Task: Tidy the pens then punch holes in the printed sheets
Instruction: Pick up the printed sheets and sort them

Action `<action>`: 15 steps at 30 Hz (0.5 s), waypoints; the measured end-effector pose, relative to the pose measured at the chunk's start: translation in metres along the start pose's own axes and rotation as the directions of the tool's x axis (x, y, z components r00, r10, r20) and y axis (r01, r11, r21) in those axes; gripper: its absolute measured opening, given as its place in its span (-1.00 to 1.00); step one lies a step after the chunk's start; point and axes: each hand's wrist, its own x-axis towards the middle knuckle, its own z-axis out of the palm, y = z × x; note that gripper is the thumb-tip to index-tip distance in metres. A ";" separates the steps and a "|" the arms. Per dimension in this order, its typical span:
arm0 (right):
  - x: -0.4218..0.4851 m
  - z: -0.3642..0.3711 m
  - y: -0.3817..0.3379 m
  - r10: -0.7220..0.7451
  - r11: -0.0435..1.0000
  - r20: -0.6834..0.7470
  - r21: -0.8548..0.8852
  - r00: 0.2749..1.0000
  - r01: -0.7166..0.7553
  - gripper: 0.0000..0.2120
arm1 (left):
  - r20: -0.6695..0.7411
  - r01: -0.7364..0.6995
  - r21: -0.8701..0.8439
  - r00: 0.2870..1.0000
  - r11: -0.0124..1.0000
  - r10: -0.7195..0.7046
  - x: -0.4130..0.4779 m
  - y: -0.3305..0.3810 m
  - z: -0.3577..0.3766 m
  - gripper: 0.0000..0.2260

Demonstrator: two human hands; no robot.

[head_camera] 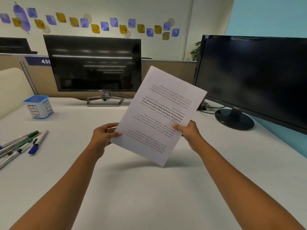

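The white printed paper sheets (pixel 159 113) are held up off the pale desk top (pixel 149 196), tilted with the upper corner leaning away to the right. The printed text faces the wearer and reads upside down. How many sheets there are cannot be told.

The left hand (pixel 103 136) grips the lower left edge, with the thumb laid on the printed face and the fingers curled behind. The right hand (pixel 189 132) grips the opposite edge at about the same height, its thumb on the face and its fingers hidden behind the paper. The sheets span the gap between the two hands, and the bottom corner hangs below both.

Green-capped and blue-capped pens (pixel 21 145) lie loose on the desk top well to the left of the left hand. Beyond them, farther from that hand, stands a blue-rimmed square tub labelled BIN (pixel 39 107).

A dark flat monitor on a silver stand (pixel 94 63) stands behind the left hand. A black monitor on a round base (pixel 252 77) stands beyond and to the right of the right hand.
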 end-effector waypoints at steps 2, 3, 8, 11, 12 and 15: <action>0.000 -0.001 -0.005 -0.017 1.000 0.010 -0.020 1.000 0.017 -0.69 | 0.032 -0.017 0.067 0.999 0.998 0.015 0.000 0.002 0.002 -0.79; 0.000 0.000 -0.007 -0.028 0.999 0.019 -0.029 0.999 0.029 -0.71 | 0.056 -0.029 0.098 0.998 0.995 0.024 -0.001 0.002 0.004 -0.79; -0.004 0.012 -0.013 -0.069 0.994 0.043 -0.081 0.997 0.072 -0.73 | 0.097 -0.140 0.097 0.987 0.985 0.130 -0.006 0.009 0.022 -0.82; -0.004 0.017 -0.022 -0.096 0.993 0.018 -0.068 0.995 0.097 -0.74 | 0.076 -0.225 0.033 0.972 0.974 0.222 -0.006 0.021 0.027 -0.78; -0.004 0.017 -0.026 -0.103 0.993 0.011 -0.053 0.995 0.104 -0.76 | 0.070 -0.247 0.010 0.967 0.969 0.246 -0.005 0.026 0.028 -0.76; -0.004 0.017 -0.032 -0.124 0.992 0.016 -0.015 0.992 0.125 -0.81 | 0.049 -0.285 -0.008 0.957 0.959 0.285 -0.004 0.034 0.029 -0.75</action>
